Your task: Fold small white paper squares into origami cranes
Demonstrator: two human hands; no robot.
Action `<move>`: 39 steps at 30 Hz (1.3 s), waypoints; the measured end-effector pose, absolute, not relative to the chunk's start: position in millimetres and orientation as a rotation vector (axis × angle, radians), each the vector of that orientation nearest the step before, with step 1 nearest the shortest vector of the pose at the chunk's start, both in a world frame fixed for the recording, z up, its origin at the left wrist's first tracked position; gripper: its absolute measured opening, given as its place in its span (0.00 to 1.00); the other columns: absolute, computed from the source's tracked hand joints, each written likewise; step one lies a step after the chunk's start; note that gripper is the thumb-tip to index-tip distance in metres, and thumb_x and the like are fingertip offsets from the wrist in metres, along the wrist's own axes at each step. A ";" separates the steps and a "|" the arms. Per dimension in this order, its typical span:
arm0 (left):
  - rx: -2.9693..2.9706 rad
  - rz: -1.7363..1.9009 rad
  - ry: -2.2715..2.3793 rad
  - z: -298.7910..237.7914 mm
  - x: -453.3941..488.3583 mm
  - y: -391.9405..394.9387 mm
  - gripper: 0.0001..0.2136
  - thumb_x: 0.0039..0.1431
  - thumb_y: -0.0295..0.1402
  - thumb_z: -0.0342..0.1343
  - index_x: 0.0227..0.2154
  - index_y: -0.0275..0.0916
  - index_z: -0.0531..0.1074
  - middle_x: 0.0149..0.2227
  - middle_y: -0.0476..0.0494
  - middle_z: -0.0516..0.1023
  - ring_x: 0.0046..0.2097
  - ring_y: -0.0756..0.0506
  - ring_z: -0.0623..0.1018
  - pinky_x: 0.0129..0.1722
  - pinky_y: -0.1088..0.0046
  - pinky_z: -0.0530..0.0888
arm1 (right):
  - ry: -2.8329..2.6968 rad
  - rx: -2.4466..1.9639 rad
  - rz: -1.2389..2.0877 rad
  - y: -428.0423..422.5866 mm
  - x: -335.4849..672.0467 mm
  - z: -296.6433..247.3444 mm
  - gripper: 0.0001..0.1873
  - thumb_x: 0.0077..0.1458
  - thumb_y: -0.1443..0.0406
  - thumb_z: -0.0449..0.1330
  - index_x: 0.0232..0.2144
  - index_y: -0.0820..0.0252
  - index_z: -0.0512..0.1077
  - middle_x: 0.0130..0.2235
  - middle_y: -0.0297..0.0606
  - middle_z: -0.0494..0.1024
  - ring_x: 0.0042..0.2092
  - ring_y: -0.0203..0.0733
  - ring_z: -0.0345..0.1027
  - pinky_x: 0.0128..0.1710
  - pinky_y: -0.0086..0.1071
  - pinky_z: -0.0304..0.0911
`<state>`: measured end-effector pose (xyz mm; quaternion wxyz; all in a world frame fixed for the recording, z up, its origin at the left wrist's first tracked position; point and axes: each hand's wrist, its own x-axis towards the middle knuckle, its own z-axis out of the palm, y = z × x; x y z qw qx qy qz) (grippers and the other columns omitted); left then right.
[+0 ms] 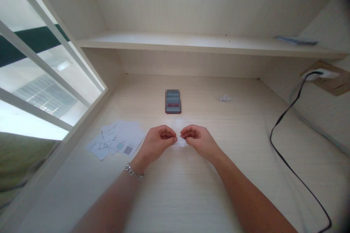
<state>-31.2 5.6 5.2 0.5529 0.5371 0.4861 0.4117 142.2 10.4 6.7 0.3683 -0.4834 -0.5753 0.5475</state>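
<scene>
Both my hands meet over the middle of the pale wooden desk (pixel 175 196). My left hand (pixel 156 142), with a metal bracelet at the wrist, has its fingers curled and pinches one end of a small white piece of paper (pixel 180 141). My right hand (pixel 197 139) is curled the same way and pinches the other end. The paper is mostly hidden between the fingertips. A phone (pixel 172 101) lies flat on the desk just beyond the hands.
Several printed paper sheets (pixel 116 140) lie to the left of my left hand. A small folded white paper figure (pixel 224 98) sits at the back right. A black cable (pixel 290 153) runs from a wall socket (pixel 321 74) across the right side. A shelf (pixel 191 43) spans above.
</scene>
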 end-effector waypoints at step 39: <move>1.054 0.998 1.154 12.3 -27.5 6.8 0.08 0.41 0.28 0.61 0.28 0.34 0.73 0.26 0.46 0.77 0.29 0.49 0.76 0.31 0.72 0.75 | -1.339 -1.211 1.342 14.1 140.5 1.6 0.10 0.41 0.66 0.62 0.30 0.61 0.69 0.25 0.34 0.74 0.27 0.36 0.67 0.27 0.30 0.64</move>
